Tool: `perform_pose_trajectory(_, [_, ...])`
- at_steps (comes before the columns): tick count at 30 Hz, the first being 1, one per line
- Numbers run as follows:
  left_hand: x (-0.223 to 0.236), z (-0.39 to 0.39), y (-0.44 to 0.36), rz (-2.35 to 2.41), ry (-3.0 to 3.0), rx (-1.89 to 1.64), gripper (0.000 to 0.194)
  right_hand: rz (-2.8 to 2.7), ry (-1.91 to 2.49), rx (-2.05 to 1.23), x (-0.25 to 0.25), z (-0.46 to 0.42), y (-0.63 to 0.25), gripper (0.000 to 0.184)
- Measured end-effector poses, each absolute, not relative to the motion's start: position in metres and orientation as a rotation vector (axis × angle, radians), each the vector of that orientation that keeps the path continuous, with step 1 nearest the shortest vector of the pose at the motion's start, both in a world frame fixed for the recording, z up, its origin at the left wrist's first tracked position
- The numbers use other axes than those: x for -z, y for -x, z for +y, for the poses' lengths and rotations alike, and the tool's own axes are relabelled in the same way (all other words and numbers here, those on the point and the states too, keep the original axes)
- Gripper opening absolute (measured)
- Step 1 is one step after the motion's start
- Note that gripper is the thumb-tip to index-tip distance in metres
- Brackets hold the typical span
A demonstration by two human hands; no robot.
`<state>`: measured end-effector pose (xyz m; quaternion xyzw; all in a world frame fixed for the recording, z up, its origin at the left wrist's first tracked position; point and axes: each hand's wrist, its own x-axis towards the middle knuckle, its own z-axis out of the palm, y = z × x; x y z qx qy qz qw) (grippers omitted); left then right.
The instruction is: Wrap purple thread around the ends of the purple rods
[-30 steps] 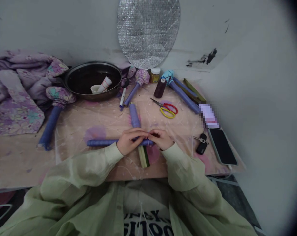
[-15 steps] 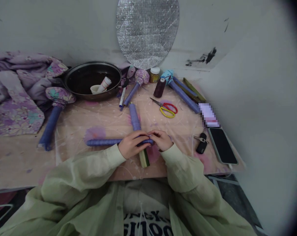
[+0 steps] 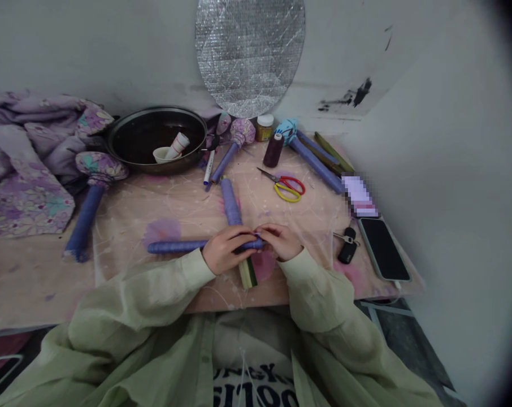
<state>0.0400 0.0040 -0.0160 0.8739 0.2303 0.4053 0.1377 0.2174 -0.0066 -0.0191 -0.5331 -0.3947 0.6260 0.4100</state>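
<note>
A long stick wrapped in purple thread (image 3: 175, 246) lies crosswise near the front of the wooden table (image 3: 35, 277). My left hand (image 3: 224, 249) is curled around its right end. My right hand (image 3: 281, 240) pinches the same end from the other side, fingers closed. A second purple-wrapped stick (image 3: 230, 203) lies lengthwise just beyond my hands. A green stick (image 3: 248, 274) pokes out below my left hand.
Red-and-yellow scissors (image 3: 287, 186) lie behind my hands. A black pan (image 3: 156, 138) with a cup sits at the back left beside floral fabric (image 3: 27, 164). A phone (image 3: 383, 249) and a key fob (image 3: 347, 251) lie at the right. More wrapped sticks, a thread spool (image 3: 274, 150) and a jar stand at the back.
My left fingers have curled a little further over the stick's end. The view has shifted slightly; nothing else has moved.
</note>
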Motion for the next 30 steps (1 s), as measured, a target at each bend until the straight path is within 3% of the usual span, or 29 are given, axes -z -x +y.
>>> perform_pose_trajectory(13, [0.012,0.005,-0.039,0.638,-2.603,-1.174,0.021,-0.956,1.372,-1.676,0.018,0.004,-0.216,0.008])
perform_pose_trajectory(30, [0.013,-0.002,-0.041,0.718,-2.599,-1.144,0.014,-1.048,1.330,-1.629,0.027,0.006,-0.216,0.010])
